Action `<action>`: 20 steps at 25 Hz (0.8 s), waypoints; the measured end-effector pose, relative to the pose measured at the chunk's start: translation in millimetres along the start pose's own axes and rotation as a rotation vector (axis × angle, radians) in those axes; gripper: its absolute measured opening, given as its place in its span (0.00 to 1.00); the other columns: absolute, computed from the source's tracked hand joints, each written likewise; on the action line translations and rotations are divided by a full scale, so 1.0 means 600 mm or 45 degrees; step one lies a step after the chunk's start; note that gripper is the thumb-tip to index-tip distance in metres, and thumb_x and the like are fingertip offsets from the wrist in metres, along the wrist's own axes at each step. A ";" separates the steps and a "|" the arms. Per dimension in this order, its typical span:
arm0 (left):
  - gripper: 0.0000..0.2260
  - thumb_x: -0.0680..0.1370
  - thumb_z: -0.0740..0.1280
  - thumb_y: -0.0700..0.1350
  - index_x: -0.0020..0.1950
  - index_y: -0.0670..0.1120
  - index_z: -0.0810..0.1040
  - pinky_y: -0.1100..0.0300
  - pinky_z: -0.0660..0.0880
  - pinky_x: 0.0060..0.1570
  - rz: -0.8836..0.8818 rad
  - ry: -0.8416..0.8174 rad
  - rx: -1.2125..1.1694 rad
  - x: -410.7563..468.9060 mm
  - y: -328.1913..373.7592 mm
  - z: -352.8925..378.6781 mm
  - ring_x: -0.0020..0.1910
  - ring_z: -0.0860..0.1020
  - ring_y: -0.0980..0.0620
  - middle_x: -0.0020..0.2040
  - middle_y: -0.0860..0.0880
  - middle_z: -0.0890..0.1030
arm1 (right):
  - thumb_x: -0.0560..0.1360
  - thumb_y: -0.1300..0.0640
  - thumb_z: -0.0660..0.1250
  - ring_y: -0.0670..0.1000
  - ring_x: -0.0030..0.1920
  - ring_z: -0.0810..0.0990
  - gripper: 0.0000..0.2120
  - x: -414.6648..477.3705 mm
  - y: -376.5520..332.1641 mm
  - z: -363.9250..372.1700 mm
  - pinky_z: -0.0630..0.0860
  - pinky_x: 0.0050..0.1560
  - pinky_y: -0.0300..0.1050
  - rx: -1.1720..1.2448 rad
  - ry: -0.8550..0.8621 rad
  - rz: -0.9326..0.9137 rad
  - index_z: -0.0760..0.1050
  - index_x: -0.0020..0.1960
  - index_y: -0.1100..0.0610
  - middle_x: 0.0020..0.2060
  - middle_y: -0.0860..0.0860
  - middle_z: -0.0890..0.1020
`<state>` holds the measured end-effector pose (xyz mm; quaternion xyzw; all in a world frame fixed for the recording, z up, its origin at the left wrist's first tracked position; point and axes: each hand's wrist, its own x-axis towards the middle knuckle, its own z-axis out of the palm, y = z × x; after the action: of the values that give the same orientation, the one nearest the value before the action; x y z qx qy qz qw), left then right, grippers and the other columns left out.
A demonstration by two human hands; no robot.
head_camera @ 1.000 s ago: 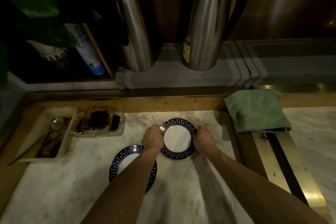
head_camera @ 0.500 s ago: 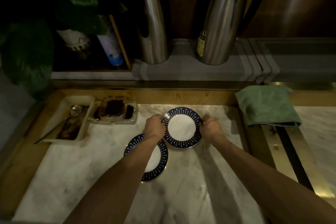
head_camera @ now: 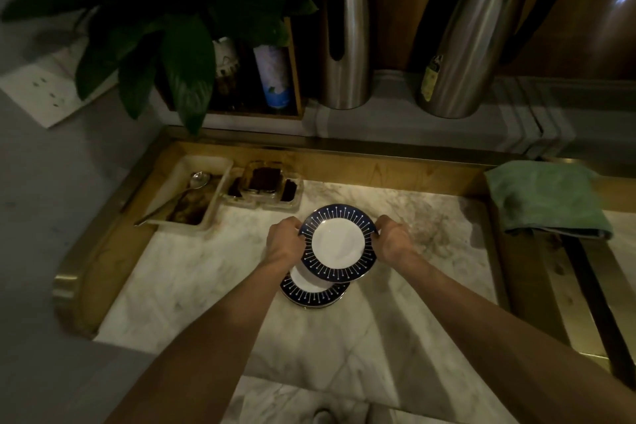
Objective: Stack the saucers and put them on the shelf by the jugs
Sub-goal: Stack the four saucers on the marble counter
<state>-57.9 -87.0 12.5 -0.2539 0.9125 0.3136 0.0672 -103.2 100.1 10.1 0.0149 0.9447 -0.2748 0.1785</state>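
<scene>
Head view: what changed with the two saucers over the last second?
Both hands, left hand and right hand, kept hold of the upper saucer and carried it over the lower saucer, now partly covering it. The lower saucer, jugs and green cloth stayed put.

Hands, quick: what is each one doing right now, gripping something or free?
Left hand: closed on the left rim of the upper saucer.
Right hand: closed on the right rim of the same saucer, held above the lower saucer.
</scene>
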 end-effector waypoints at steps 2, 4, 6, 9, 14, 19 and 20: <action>0.10 0.76 0.62 0.37 0.56 0.40 0.79 0.54 0.75 0.53 -0.017 0.002 0.008 -0.012 -0.017 -0.003 0.54 0.79 0.42 0.55 0.40 0.82 | 0.77 0.60 0.59 0.61 0.55 0.79 0.13 -0.009 -0.006 0.014 0.73 0.45 0.46 -0.039 -0.027 -0.013 0.73 0.60 0.62 0.54 0.62 0.81; 0.10 0.76 0.62 0.37 0.55 0.40 0.79 0.53 0.77 0.53 -0.021 0.006 0.033 -0.020 -0.030 -0.003 0.53 0.80 0.43 0.55 0.40 0.82 | 0.77 0.59 0.58 0.62 0.55 0.79 0.13 -0.016 -0.008 0.026 0.72 0.45 0.45 -0.069 -0.045 -0.023 0.72 0.59 0.63 0.55 0.62 0.80; 0.11 0.76 0.62 0.36 0.56 0.40 0.79 0.54 0.76 0.52 -0.012 0.009 0.094 -0.024 -0.044 0.000 0.54 0.79 0.43 0.56 0.40 0.81 | 0.77 0.60 0.58 0.63 0.54 0.79 0.13 -0.024 -0.009 0.038 0.71 0.45 0.46 -0.097 -0.064 -0.037 0.72 0.59 0.63 0.55 0.63 0.79; 0.12 0.76 0.60 0.36 0.56 0.40 0.79 0.53 0.74 0.52 -0.041 0.024 0.144 -0.031 -0.061 0.004 0.54 0.78 0.41 0.58 0.39 0.78 | 0.77 0.61 0.57 0.64 0.54 0.79 0.13 -0.029 -0.012 0.056 0.75 0.49 0.50 -0.150 -0.095 -0.064 0.71 0.59 0.63 0.55 0.63 0.79; 0.13 0.76 0.59 0.35 0.59 0.38 0.76 0.51 0.75 0.54 -0.070 0.025 0.195 -0.037 -0.075 0.009 0.56 0.77 0.38 0.61 0.38 0.73 | 0.77 0.61 0.57 0.65 0.55 0.78 0.13 -0.031 -0.017 0.077 0.75 0.50 0.51 -0.196 -0.116 -0.070 0.70 0.59 0.63 0.55 0.64 0.79; 0.14 0.76 0.60 0.35 0.61 0.38 0.74 0.50 0.74 0.56 -0.083 0.025 0.202 -0.032 -0.073 0.014 0.58 0.76 0.39 0.62 0.39 0.71 | 0.78 0.60 0.57 0.63 0.54 0.79 0.12 -0.025 -0.018 0.084 0.74 0.46 0.50 -0.254 -0.155 -0.071 0.69 0.60 0.62 0.55 0.62 0.79; 0.15 0.75 0.60 0.35 0.61 0.39 0.74 0.50 0.74 0.56 -0.081 0.031 0.212 -0.030 -0.073 0.014 0.58 0.75 0.39 0.62 0.39 0.71 | 0.78 0.60 0.57 0.63 0.54 0.79 0.12 -0.024 -0.018 0.084 0.73 0.45 0.50 -0.267 -0.160 -0.080 0.69 0.60 0.62 0.55 0.62 0.79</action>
<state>-20.2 -104.2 -12.5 -0.2802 0.9276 0.2314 0.0869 -74.4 65.6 -18.6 -0.0507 0.9552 -0.1804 0.2292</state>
